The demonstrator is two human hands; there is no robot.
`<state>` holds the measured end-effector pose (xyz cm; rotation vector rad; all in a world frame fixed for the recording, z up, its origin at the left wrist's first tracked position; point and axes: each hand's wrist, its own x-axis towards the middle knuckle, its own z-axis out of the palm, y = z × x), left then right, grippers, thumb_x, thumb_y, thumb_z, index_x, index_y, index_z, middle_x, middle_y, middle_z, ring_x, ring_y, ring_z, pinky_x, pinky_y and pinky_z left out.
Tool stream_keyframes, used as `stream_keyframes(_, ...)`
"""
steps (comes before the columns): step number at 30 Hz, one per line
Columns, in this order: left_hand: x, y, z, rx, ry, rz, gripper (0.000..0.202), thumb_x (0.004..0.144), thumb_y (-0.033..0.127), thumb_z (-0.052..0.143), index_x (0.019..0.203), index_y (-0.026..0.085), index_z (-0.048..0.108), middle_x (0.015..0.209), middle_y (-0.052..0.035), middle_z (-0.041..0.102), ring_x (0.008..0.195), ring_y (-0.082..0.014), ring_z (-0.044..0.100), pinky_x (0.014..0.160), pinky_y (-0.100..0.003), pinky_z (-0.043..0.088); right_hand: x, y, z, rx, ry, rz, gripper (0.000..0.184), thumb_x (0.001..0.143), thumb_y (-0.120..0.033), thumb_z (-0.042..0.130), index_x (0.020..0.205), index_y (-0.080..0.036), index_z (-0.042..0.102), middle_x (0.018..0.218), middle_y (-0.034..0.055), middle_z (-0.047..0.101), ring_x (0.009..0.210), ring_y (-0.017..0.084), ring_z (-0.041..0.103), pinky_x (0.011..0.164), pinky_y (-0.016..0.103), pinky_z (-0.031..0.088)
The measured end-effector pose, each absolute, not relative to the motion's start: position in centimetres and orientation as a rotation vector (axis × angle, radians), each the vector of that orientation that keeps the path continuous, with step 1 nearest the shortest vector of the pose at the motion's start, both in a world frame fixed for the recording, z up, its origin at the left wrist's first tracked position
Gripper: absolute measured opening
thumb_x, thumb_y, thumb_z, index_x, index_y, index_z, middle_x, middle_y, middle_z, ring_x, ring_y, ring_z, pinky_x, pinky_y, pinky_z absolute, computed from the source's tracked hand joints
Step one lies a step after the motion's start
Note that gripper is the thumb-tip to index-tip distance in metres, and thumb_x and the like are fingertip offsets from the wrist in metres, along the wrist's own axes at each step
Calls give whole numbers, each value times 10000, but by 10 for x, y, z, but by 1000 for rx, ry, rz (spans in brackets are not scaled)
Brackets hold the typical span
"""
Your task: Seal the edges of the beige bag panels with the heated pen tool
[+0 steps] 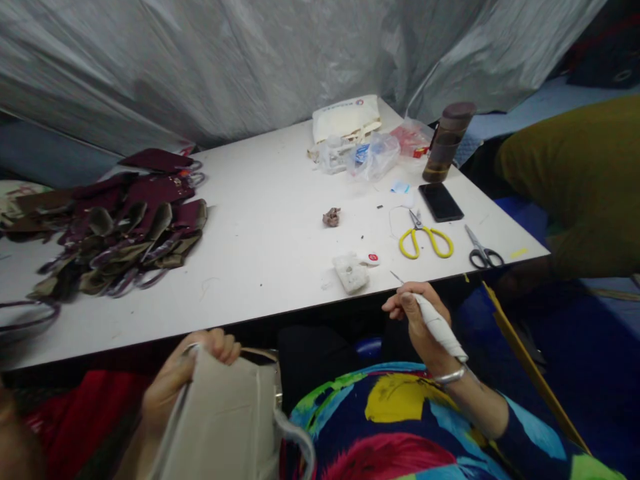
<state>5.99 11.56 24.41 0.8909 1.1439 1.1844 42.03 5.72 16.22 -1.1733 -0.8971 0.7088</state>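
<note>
My left hand grips the upper edge of a beige handbag, fingers curled over its rim. The bag hangs below the table's front edge, its lower part cut off by the picture. A strap loops off its right side. In my right hand is an awl with a white wrapped handle, its thin metal point aimed up and left over the table edge. Just beyond the awl tip lies a small white block, apart from it. Yellow-handled scissors rest farther back, with black-handled scissors to their right.
On the white table, a heap of maroon and brown bags occupies the left. A crumpled brown scrap lies mid-table. Toward the back right are a phone, a tall bottle, plastic bags and a white packet.
</note>
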Motion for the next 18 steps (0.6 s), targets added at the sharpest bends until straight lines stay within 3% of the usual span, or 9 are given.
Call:
stream_keyframes(2, 106, 110, 231, 869, 1112, 1012, 376, 703, 440, 888, 721, 164, 632, 697, -20, 610, 621, -151, 547, 570, -266, 480, 427, 62, 161, -1194, -915, 687, 296, 1041, -486, 659, 1035, -190, 660, 809, 46, 743, 606, 151, 653, 559, 248, 520)
stream_keyframes(4, 153, 103, 211, 864, 1204, 903, 347, 726, 424, 876, 810, 157, 670, 663, -5, 618, 574, -140, 544, 550, -242, 439, 433, 68, 161, -1222, -955, 663, 343, 1040, -519, 648, 1078, -180, 685, 835, 56, 731, 619, 156, 644, 566, 263, 514)
stream_keyframes(10, 225, 97, 163, 1076, 1228, 699, 237, 800, 368, 792, 774, 140, 730, 662, 3, 618, 606, -117, 507, 588, -221, 394, 449, 86, 156, -1290, -999, 658, 331, 1054, -495, 632, 1126, -178, 698, 788, 35, 706, 598, 158, 619, 570, 276, 513)
stream_keyframes(14, 221, 105, 164, 1117, 1256, 636, 221, 826, 366, 763, 774, 152, 747, 676, -5, 635, 624, -127, 511, 610, -234, 397, 458, 94, 151, -1350, -1137, 737, 338, 1050, -501, 635, 1155, -197, 737, 855, 38, 703, 676, 165, 635, 661, 292, 533)
stream_keyframes(18, 223, 114, 177, 1224, 1265, 540, 188, 820, 317, 720, 719, 160, 747, 719, -34, 673, 695, -167, 572, 662, -256, 422, 460, 99, 151, -1409, -1107, 850, 283, 1045, -477, 650, 1051, -202, 718, 757, 10, 673, 643, 163, 620, 606, 268, 518)
